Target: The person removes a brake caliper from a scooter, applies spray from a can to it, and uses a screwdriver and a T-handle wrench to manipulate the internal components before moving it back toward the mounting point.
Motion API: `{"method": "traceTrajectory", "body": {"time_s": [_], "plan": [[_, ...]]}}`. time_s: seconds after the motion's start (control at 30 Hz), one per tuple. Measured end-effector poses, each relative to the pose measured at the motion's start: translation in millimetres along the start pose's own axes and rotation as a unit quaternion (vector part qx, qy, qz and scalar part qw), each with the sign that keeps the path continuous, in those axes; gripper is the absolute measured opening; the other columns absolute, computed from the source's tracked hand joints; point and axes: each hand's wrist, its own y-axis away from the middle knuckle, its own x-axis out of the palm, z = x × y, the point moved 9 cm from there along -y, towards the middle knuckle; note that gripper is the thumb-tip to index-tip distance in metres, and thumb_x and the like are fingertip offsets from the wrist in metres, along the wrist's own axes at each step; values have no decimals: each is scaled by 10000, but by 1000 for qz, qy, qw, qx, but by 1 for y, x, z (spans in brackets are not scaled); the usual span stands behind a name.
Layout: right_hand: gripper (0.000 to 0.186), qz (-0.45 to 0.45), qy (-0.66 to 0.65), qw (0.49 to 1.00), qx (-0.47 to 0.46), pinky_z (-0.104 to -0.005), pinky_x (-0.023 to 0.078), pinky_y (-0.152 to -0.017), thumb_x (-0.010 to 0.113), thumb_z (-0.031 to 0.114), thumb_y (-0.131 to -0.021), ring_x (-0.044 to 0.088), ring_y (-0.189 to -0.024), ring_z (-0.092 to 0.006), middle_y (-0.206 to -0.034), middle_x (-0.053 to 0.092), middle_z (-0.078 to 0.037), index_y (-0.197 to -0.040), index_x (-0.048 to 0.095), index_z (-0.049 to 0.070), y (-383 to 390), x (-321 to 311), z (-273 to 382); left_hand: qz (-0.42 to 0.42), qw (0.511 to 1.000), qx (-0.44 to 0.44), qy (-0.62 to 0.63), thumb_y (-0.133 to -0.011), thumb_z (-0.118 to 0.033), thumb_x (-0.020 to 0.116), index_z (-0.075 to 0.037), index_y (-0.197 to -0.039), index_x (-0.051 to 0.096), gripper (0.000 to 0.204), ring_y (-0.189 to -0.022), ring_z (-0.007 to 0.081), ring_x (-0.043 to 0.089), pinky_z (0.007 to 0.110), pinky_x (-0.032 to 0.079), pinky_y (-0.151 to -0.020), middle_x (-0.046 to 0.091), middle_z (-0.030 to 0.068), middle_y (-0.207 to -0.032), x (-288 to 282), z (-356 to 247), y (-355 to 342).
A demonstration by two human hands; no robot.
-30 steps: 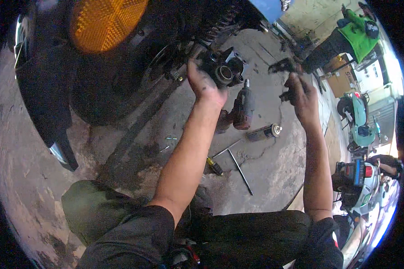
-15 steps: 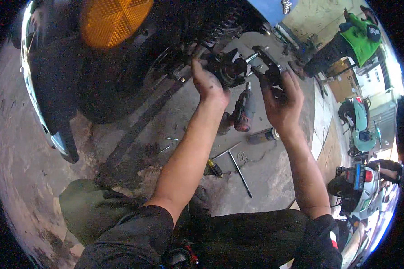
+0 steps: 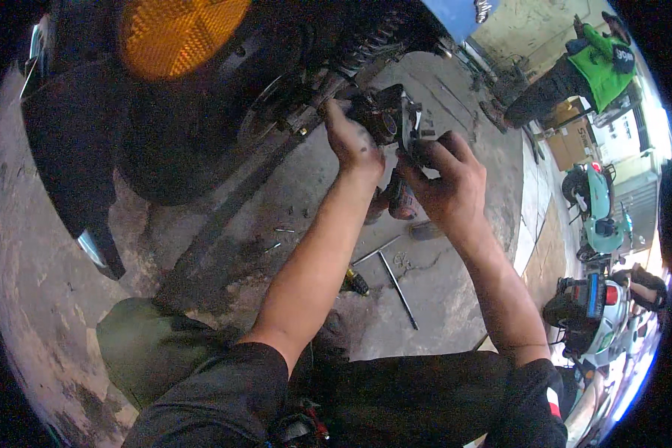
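Note:
My left hand [image 3: 349,142] is wrapped around a dark brake caliper [image 3: 383,123], just beside the vehicle's lower suspension parts. Part of the caliper lies behind the fingers. Between the thumb and curled fingers of my right hand [image 3: 453,183] is a black caliper bracket [image 3: 408,123], which sits up against the caliper's right side. Whether the bracket's pins are fully seated in the caliper, I cannot tell. Below the hands a power driver [image 3: 402,203] lies on the floor, partly covered by my right hand.
A coil spring [image 3: 369,45] and a large orange reflector [image 3: 183,37] belong to the vehicle at upper left. On the floor lie a T-shaped wrench [image 3: 399,290], a yellow-black screwdriver [image 3: 357,281], a can [image 3: 424,230] and small bolts [image 3: 273,247]. A person in green [image 3: 608,67] and parked scooters [image 3: 601,216] are at right.
My right hand has moved left and brought the bracket against the caliper, closing the gap where a shiny pin showed. My left hand stays nearly in place.

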Motion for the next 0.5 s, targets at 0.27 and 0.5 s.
{"method": "traceTrajectory", "body": {"time_s": [0.27, 0.5], "plan": [[236, 32, -21, 999, 10, -437, 496, -598, 685, 157, -746, 589, -717, -381, -892, 540, -175, -942, 593, 63, 10, 24, 5, -46, 997, 44, -42, -842, -322, 471, -81, -993, 515, 288, -861, 182, 542, 332, 448, -785, 538, 51, -961, -14, -4, 3], [247, 27, -29, 999, 3, -445, 487, -593, 679, 129, -739, 583, -713, -394, -955, 535, -167, -960, 582, 75, 7, 18, 3, 16, 999, 18, 28, -826, -267, 440, -63, -883, 539, 234, -806, 169, 531, 311, 428, -770, 553, 41, -869, -33, 17, -23]]}}
